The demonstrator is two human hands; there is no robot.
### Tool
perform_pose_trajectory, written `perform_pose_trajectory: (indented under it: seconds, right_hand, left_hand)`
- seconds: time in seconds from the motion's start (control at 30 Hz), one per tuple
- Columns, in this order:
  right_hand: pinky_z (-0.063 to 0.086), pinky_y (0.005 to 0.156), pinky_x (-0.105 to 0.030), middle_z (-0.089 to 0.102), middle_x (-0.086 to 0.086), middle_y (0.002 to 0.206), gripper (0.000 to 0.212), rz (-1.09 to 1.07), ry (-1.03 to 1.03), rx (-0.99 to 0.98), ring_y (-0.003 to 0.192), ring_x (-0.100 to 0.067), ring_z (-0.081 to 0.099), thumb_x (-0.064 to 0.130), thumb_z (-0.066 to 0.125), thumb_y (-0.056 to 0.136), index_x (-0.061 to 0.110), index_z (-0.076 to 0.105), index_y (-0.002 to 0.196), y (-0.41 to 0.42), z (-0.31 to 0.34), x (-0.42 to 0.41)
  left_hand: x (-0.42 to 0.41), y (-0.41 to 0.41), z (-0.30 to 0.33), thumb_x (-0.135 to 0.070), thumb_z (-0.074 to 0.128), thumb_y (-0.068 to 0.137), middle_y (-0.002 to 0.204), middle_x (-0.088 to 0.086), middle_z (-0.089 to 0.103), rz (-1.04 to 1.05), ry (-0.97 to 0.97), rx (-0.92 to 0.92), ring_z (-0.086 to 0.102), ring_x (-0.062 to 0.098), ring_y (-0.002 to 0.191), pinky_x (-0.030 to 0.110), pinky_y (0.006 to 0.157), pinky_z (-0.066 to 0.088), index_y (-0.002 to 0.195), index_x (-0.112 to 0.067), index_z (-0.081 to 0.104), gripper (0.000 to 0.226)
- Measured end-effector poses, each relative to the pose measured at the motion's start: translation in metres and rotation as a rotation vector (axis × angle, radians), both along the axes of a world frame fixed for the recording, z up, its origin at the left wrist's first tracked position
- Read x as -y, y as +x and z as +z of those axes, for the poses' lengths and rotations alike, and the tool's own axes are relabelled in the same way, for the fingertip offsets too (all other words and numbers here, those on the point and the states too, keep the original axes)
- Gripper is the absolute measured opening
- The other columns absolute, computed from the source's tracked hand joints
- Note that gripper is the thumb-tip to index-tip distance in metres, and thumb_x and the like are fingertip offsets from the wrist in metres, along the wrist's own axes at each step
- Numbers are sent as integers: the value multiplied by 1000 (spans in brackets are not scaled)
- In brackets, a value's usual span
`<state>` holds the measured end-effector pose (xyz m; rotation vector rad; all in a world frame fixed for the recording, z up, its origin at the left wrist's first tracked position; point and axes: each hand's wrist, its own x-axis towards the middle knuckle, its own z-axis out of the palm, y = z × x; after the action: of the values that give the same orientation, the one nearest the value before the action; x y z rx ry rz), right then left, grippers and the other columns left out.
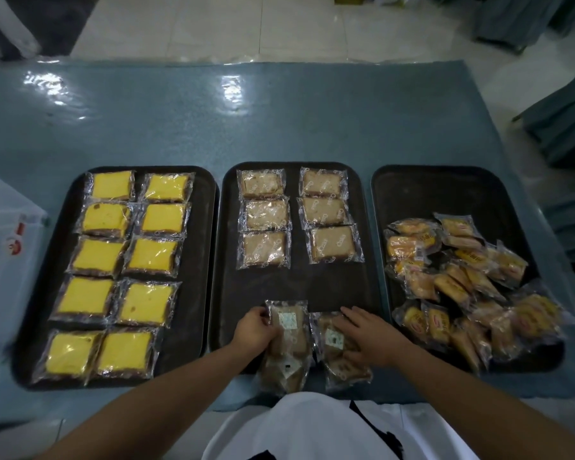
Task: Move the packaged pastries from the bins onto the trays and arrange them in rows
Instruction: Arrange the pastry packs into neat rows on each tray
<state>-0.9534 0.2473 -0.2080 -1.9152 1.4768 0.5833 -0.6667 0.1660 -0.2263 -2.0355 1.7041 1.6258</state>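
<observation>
From my remote station I inspect the blue plastic-covered table left to right. At the far left edge stands a translucent white plastic bin; I cannot see its contents. The left black rectangular tray carries ten clear-wrapped yellow cake slices in two columns of five, orderly, though the nearest pair sits close to the tray's front rim and a careless forearm could, in my judgement, nudge it off. The middle black tray holds six clear-wrapped pale brown cake slices in two columns of three, with bare tray below them. At its near edge the left hand curls its fingers round a clear packet of brown pastry with a white label, which lies over another packet that overhangs the tray rim toward the person's white garment. The right hand rests with fingers extended flat on a second labelled brown packet, pressing rather than gripping. Both labelled packets lie label-up, unlike the six already set out; placed as they are, the rows would look inconsistent. The stacked packets are slick film, so I judge that lifting the top one could drag the lower one over the edge. The right black tray bears a loose heap of orange-and-yellow wrapped small pastries, unsorted, spilling toward its near right corner; reaching across could topple some onto the table.
</observation>
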Motion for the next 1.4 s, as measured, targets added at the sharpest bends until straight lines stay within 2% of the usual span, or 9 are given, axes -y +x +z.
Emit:
perform_pose_trajectory:
  seconds: [0.1, 0.23, 0.33, 0.47, 0.57, 0.63, 0.83, 1.13, 1.4]
  right_hand:
    - [26, 121, -41, 37, -4, 158, 54, 30, -59, 26, 147, -30, 28, 41, 47, 98, 23, 41, 148, 8, 9, 4]
    - [48, 90, -40, 65, -8, 109, 24, 18, -101, 33, 100, -26, 59, 30, 48, 97, 14, 62, 108, 17, 23, 18]
    - [50, 75, -43, 64, -3, 86, 17, -75, -136, 110, 76, -21, 59, 28, 46, 96, 19, 57, 87, 17, 36, 31]
    - [51, 83, -43, 62, 2, 84, 14, -108, -222, 89, 78, -18, 58, 28, 46, 95, 21, 56, 88, 9, 51, 65]
    - [43, 99, -40, 64, 0, 111, 28, -179, -403, -9, 105, -23, 59, 24, 53, 95, 19, 58, 122, -3, 44, 82]
    - [40, 94, -38, 62, -1, 109, 20, -222, -412, -40, 105, -24, 59, 21, 51, 98, 17, 58, 116, -5, 41, 81]
    - [36, 79, -33, 55, 4, 87, 18, -86, -275, -48, 86, -19, 55, 11, 51, 94, 25, 48, 82, 15, 18, 38]
    - [24, 117, -36, 37, 2, 156, 52, -129, -177, 23, 144, -19, 31, 32, 54, 98, 21, 43, 147, 13, -14, -36]
    - [42, 83, -39, 64, -2, 99, 42, -149, -433, 5, 94, -25, 60, 39, 32, 89, 17, 65, 103, 5, -8, -51]
  left_hand:
    - [12, -1, 12, -24, 74, 88, 97, -6, 69, 16, -82, -45, 66, 10, 88, 20, 72, 52, 123, -14, 64, 38]
    - [33, 2, 37, -19, 68, 93, 95, -4, 67, 23, -285, -122, 67, 12, 86, 29, 73, 59, 112, -19, 65, 19]
    - [42, 8, 43, -19, 69, 92, 110, -3, 59, -202, -612, -100, 60, 13, 96, 29, 85, 53, 119, -18, 65, 27]
    - [39, 24, 31, -20, 67, 90, 125, 4, 58, -690, -997, 56, 54, 24, 113, 43, 92, 53, 130, -19, 62, 41]
    - [18, 32, 19, -39, 52, 98, 154, 0, 36, -917, -681, 199, 25, 26, 146, 50, 121, 21, 148, -31, 43, 51]
    - [5, 36, 6, -43, 42, 102, 162, -3, 22, -932, -529, 266, 11, 24, 152, 44, 122, 3, 154, -34, 31, 54]
    - [-22, 36, -7, -44, 35, 98, 137, 0, 53, -899, -683, 244, 49, 27, 128, 45, 103, 49, 131, -25, 59, 45]
    - [-65, 17, -2, -49, 57, 95, 117, 0, 62, -417, -229, 155, 61, 19, 102, 34, 87, 50, 130, -21, 44, 46]
    - [-68, 2, 18, -33, 72, 90, 80, -12, 60, -238, -73, 10, 52, -2, 68, 10, 57, 39, 88, -25, 58, 16]
